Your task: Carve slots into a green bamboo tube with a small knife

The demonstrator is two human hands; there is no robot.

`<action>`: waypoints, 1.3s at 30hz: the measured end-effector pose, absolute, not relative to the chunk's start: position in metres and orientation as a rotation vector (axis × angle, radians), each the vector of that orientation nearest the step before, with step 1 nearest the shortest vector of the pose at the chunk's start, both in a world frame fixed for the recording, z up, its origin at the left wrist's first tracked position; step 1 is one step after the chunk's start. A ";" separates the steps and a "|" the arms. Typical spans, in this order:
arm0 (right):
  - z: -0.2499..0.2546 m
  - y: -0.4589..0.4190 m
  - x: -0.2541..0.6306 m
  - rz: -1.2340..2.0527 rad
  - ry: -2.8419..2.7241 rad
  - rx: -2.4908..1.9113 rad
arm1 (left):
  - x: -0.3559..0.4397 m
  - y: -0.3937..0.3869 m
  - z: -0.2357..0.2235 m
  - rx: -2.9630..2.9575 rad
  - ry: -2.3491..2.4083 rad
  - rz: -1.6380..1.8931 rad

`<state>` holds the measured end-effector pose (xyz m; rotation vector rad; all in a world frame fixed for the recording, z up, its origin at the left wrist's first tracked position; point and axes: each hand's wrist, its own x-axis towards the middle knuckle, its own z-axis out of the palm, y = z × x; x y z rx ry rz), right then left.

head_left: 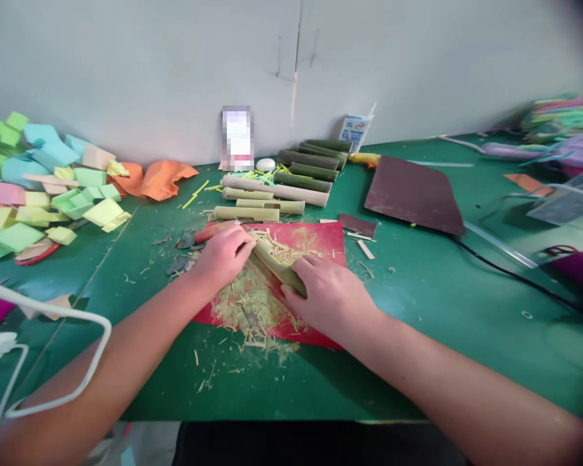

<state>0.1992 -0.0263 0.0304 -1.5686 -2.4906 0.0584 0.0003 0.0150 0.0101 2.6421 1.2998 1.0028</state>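
A pale green bamboo tube (276,260) slants across a red sheet (331,241) strewn with fibrous shavings (252,314). My right hand (328,291) is wrapped round its near end, thumb on the near side. At the far end my left hand (227,254) is closed, its fingertips pinched against the tube. Whether those fingers also hold some small thing cannot be seen. Behind the left hand lies a reddish rod-like piece (212,232), partly covered by it. Dark grey scraps (179,264) are scattered beside the left wrist.
Several cut bamboo tubes (301,191) lie in a row behind the sheet, near a phone (237,139) against the wall. Folded paper pieces (53,194) are heaped left. A dark brown sheet (411,194) and black cable (510,272) lie right; a white cable (104,349) loops over my left forearm.
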 end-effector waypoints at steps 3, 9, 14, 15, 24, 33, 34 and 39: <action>0.030 -0.026 0.199 0.056 -2.497 -1.542 | 0.000 0.015 0.010 2.641 1.254 0.906; 0.030 -0.027 0.200 0.039 -2.500 -1.549 | 0.001 0.014 0.011 2.606 1.333 1.004; 0.031 -0.027 0.199 0.053 -2.506 -1.549 | 0.001 0.014 0.011 2.585 1.246 0.945; 0.031 -0.026 0.200 0.053 -2.501 -1.558 | 0.001 0.015 0.010 2.582 1.292 0.996; 0.029 -0.027 0.201 0.047 -2.488 -1.534 | 0.000 0.016 0.011 2.589 1.333 1.004; 0.031 -0.027 0.201 0.066 -2.490 -1.545 | -0.003 0.019 0.012 2.603 1.362 1.028; 0.031 -0.028 0.201 0.066 -2.489 -1.545 | -0.003 0.019 0.012 2.609 1.379 1.035; 0.031 -0.028 0.201 0.085 -2.506 -1.534 | -0.002 0.016 0.011 2.614 1.284 0.930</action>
